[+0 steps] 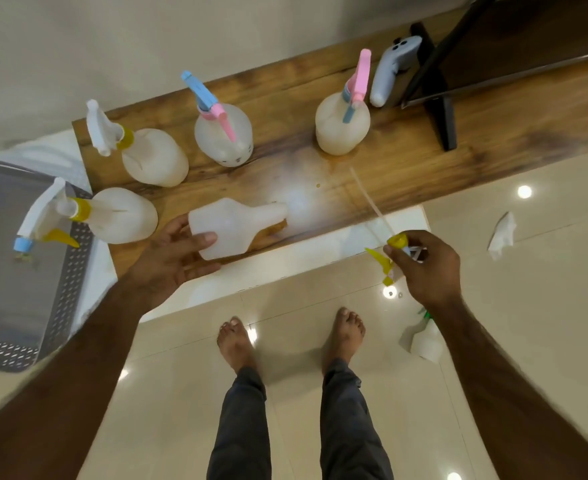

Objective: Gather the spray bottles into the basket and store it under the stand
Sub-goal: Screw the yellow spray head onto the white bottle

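Headless bottle point(231, 226), translucent white, lying on its side at the front edge of the wooden stand point(424, 161): base cupped by the left hand point(174, 258), thumb across its side, neck pointing right. Yellow spray head point(394, 252) with its dip tube angled up over the stand: pinched in the curled fingers of the right hand point(424, 268), well apart from the bottle's neck. Four capped spray bottles upright on the stand beyond the hands, the nearest point(112, 216) just left of the left hand; grey perforated basket point(60, 271) on the floor at far left.
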A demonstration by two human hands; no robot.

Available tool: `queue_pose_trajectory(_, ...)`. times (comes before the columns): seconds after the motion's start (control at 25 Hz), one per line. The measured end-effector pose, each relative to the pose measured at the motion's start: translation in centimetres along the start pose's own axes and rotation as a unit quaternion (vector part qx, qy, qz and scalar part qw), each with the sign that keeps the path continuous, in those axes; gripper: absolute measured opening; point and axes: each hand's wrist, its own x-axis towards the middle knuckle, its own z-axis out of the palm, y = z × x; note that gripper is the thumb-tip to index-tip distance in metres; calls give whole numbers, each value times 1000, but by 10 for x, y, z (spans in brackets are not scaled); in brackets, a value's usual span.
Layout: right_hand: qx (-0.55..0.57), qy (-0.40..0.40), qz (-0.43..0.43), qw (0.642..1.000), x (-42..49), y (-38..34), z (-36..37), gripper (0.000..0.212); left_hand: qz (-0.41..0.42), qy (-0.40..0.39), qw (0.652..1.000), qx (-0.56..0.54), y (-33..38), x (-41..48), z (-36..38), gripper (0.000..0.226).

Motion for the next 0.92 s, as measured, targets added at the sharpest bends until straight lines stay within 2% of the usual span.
queue_pose_trajectory(0.08, 21, -74, 13, 997, -12, 8, -5, 14, -6, 0, 1000, -29, 0, 0, -12, 85)
queue_pose_trajectory(0.12, 6, -112, 3, 994, -17, 11, -7, 16, -7, 1, 999, -37, -2, 0, -17, 89)
queue_pose_trajectory(0.2, -47, -171, -31, 984, -27, 11, -8, 25, -13, 9, 999, -47, -4, 0, -26, 111)
queue_pose_trajectory(0.24, -70, -188, -51, 978, -30, 7, -6, 29, -16, 11, 999, -50, -4, 0, -27, 113)
queue_pose_trajectory(0.28, -86, -199, -70, 974, -31, 1, -5, 31, -20, 7, 999, -50, -4, 0, -27, 105)
queue_pose_trajectory(0.4, -112, -206, -111, 966, -28, -16, 0, 30, -30, -9, 998, -54, -3, -2, -19, 61)
queue_pose_trajectory(0.48, -114, -202, -117, 966, -25, -24, 2, 30, -34, -14, 998, -57, -3, -2, -16, 44)
queue_pose_trajectory(0.84, -128, -183, -104, 969, -26, -23, -7, 36, -44, -7, 997, -58, -2, -4, -19, 40)
queue_pose_trajectory(0.92, -146, -193, -113, 964, -26, -24, -5, 36, -50, -16, 998, -41, -1, -5, -14, 47)
